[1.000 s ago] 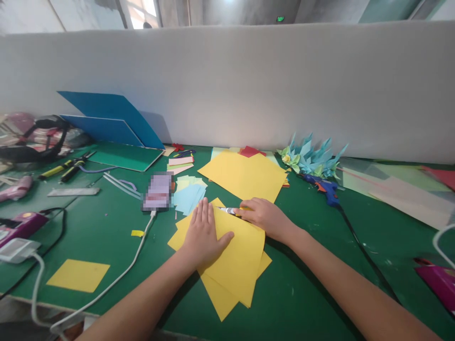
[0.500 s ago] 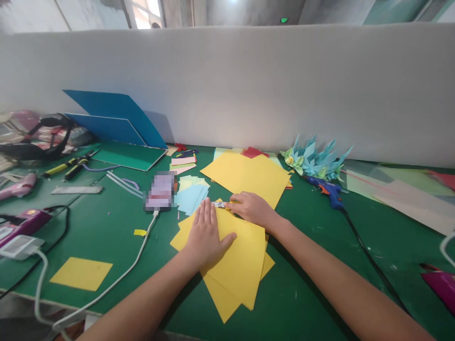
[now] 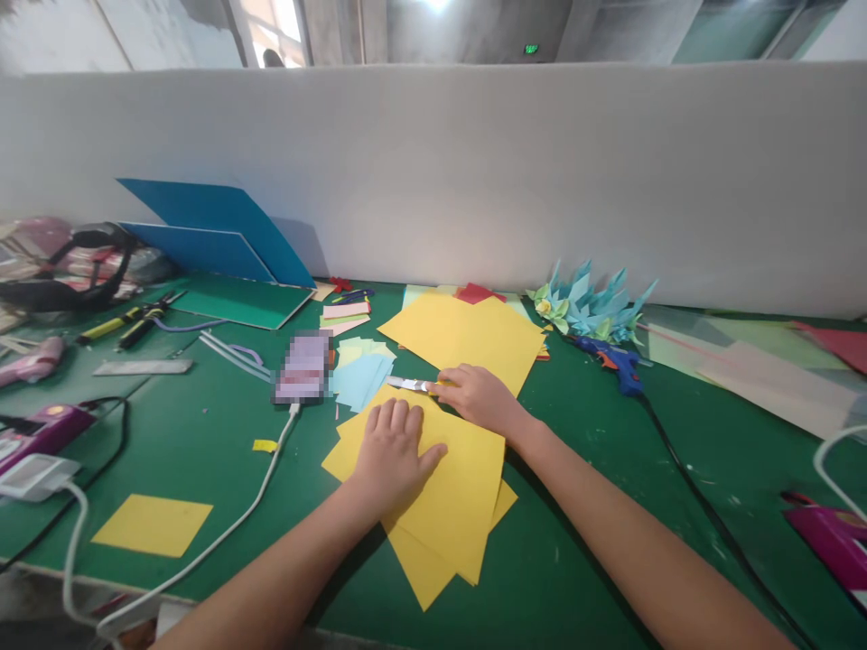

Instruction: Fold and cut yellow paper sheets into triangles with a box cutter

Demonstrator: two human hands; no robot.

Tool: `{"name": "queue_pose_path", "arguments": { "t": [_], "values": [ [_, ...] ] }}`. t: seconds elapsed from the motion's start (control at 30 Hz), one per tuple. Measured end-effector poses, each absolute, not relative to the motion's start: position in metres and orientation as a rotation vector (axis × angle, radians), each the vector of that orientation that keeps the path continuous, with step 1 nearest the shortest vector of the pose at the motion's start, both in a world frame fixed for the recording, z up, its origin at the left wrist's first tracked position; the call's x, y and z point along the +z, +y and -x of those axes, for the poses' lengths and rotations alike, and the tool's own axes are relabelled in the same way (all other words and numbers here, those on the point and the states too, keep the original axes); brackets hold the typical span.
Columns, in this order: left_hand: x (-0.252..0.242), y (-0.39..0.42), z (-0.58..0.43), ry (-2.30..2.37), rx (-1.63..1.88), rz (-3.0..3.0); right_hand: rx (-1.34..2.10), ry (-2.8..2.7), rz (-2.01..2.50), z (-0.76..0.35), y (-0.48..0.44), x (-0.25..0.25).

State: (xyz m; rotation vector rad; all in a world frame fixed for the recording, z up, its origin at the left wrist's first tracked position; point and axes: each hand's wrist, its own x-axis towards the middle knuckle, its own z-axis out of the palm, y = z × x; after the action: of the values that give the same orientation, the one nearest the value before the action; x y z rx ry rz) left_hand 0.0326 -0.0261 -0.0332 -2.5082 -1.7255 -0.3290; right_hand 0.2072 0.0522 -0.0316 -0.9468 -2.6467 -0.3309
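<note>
Yellow paper sheets (image 3: 451, 506) lie fanned in a loose stack on the green table (image 3: 582, 578), just in front of the person. On top of them the left hand (image 3: 395, 454) presses palm-down, fingers curled a little at the far edge, thumb spread toward 3 o'clock. At about 1 o'clock from it, the right hand (image 3: 478, 397) is closed around a small utility knife (image 3: 412, 385) (yellow handle mostly hidden in the fist), whose metal blade points toward 9 o'clock and sits at the far edge of the top sheet.

Beyond the right hand, at 12 o'clock, lies a larger yellow sheet (image 3: 467, 336). At 10 o'clock from the left hand sits a pile of pale blue paper squares (image 3: 361, 372), with a phone (image 3: 302, 366) on a white cable (image 3: 230, 533) just beside them. At 2 o'clock, near the white partition (image 3: 474, 171), are folded blue-green paper flowers (image 3: 592, 302) and a blue glue gun (image 3: 613, 363). At 8 o'clock a lone yellow square (image 3: 153, 524) rests near the table edge.
</note>
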Motion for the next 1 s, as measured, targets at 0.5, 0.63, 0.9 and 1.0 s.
{"name": "queue_pose_path", "arguments": {
  "t": [0.5,0.63,0.9,1.0],
  "values": [
    [-0.022,-0.018,-0.035,-1.458,-0.28,2.875,-0.435,-2.021,1.831,-0.307,0.009,-0.035],
    [-0.02,-0.017,-0.036,-1.452,-0.286,2.819,-0.585,-2.074,1.76,-0.305,0.016,-0.038],
    [-0.019,-0.018,-0.036,-1.54,-0.35,2.755,-0.328,-2.385,1.434,-0.272,0.021,-0.043],
    [-0.019,-0.02,-0.036,-1.565,-0.418,2.751,-0.212,-2.348,1.456,-0.269,0.022,-0.045]
  ]
}}
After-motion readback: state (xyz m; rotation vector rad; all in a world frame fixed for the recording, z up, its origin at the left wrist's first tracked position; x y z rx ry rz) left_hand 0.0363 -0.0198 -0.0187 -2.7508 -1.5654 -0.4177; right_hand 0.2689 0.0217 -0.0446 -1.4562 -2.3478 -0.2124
